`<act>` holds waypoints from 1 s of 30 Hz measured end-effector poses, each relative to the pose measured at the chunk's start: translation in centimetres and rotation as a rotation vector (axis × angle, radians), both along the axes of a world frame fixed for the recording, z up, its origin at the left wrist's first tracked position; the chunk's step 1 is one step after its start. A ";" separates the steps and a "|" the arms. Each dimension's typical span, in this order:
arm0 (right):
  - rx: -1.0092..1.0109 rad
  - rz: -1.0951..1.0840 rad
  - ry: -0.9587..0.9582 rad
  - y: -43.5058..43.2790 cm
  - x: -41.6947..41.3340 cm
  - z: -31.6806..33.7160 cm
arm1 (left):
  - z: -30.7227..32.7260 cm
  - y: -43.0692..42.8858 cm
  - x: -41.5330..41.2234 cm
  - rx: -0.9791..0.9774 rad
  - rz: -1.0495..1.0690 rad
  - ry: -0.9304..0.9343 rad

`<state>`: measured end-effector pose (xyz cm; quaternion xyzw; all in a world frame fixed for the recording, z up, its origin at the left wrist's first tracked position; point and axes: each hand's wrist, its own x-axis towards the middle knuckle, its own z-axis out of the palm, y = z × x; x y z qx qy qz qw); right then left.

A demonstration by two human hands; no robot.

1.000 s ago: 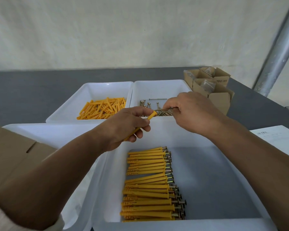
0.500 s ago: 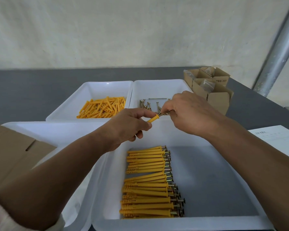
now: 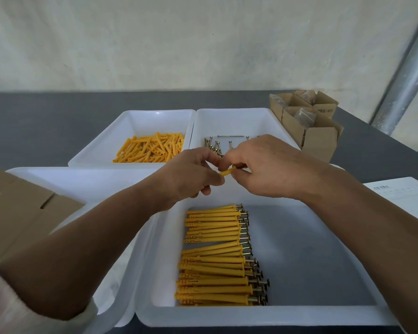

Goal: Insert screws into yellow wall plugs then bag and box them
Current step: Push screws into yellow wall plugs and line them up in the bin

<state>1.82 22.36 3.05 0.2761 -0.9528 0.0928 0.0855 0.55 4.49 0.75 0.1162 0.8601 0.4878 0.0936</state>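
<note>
I held the slim yellow plastic wall plug (image 3: 228,170) level over the far rim of the near white plastic tray (image 3: 263,319), my left hand (image 3: 196,173) gripping its tip to steady it. My right hand (image 3: 263,169) pinched the other end, where I judged a hidden screw was meant to enter. The finished plugs (image 3: 215,256) lay rowed below, heads right, handy for bagging; print on the brown cardboard boxes (image 3: 319,138) and the white paper sheet (image 3: 405,203) was too small to read.

The left hand (image 3: 191,175) and right hand (image 3: 270,169) are bare, forearms too; a cream-white sleeve (image 3: 17,307) with a soft hem shows at lower left.
</note>
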 end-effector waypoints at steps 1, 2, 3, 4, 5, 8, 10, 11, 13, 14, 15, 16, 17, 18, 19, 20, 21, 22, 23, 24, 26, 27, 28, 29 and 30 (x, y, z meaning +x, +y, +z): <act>0.000 0.002 -0.016 0.0 0.1 0.0 | 0.0 0.0 0.0 -0.007 -0.004 0.004; -0.001 0.002 -0.029 -0.1 0.1 0.0 | -0.1 0.0 0.0 -0.012 -0.009 0.007; 0.001 0.002 -0.039 -0.1 0.0 -0.1 | -0.1 0.0 0.0 -0.017 -0.013 0.007; 0.006 0.004 -0.042 -0.2 -0.1 -0.1 | -0.1 -0.1 0.0 -0.019 -0.017 0.006; 0.013 0.006 -0.042 -0.2 -0.2 -0.2 | -0.1 -0.1 0.0 -0.021 -0.022 0.005; 0.017 0.011 -0.057 -0.4 -0.3 -0.3 | 0.0 -0.1 0.1 -0.030 -0.037 0.002; 0.012 0.011 -0.078 -0.4 -0.2 -0.4 | 0.2 0.0 0.2 -0.035 -0.046 -0.003; 0.013 0.009 -0.088 -0.5 -0.1 -0.4 | 0.2 0.0 0.2 -0.034 -0.049 -0.007; 0.020 0.002 -0.105 -0.4 -0.1 -0.5 | 0.4 -0.1 0.2 -0.031 -0.059 -0.015; 0.020 -0.002 -0.113 -0.4 -0.1 -0.5 | 0.4 -0.1 0.2 -0.028 -0.066 -0.021; 0.017 -0.006 -0.120 -0.4 -0.2 -0.5 | 0.5 -0.2 0.3 -0.018 -0.073 -0.029; 0.016 -0.010 -0.124 -0.4 -0.2 -0.5 | 0.5 -0.3 0.3 -0.003 -0.079 -0.037; 0.018 -0.011 -0.127 -0.3 -0.2 -0.5 | 0.6 -0.3 0.3 0.014 -0.083 -0.044; 0.025 -0.012 -0.129 -0.3 -0.2 -0.6 | 0.6 -0.4 0.2 0.029 -0.081 -0.044; 0.034 -0.014 -0.137 -0.3 -0.2 -0.6 | 0.7 -0.5 0.2 0.034 -0.073 -0.034; 0.045 -0.015 -0.146 -0.3 -0.2 -0.6 | 0.7 -0.6 0.1 0.033 -0.059 -0.015; 0.056 -0.014 -0.157 -0.3 -0.1 -0.6 | 0.8 -0.8 0.0 0.037 -0.038 0.008; 0.069 -0.011 -0.169 -0.3 -0.1 -0.6 | 0.8 -0.9 -0.2 0.057 -0.012 0.030; 0.081 -0.010 -0.182 -0.3 0.0 -0.6 | 0.8 -1.1 -0.3 0.087 0.023 0.054; 0.092 -0.012 -0.195 -0.4 0.1 -0.6 | 0.8 -1.2 -0.5 0.119 0.066 0.084; 0.107 -0.014 -0.221 -0.6 0.3 -0.7 | 0.8 -1.6 -0.9 0.170 0.162 0.155; 0.117 -0.012 -0.234 -0.7 0.4 -0.8 | 0.8 -1.9 -1.1 0.179 0.209 0.189; 0.130 -0.008 -0.248 -0.9 0.6 -0.9 | 0.7 -2.1 -1.4 0.174 0.255 0.218; 0.148 -0.003 -0.261 -1.0 0.7 -1.0 | 0.7 -2.5 -1.6 0.158 0.300 0.241; 0.167 0.003 -0.274 -1.2 0.8 -1.2 | 0.6 -2.8 -1.8 0.133 0.342 0.261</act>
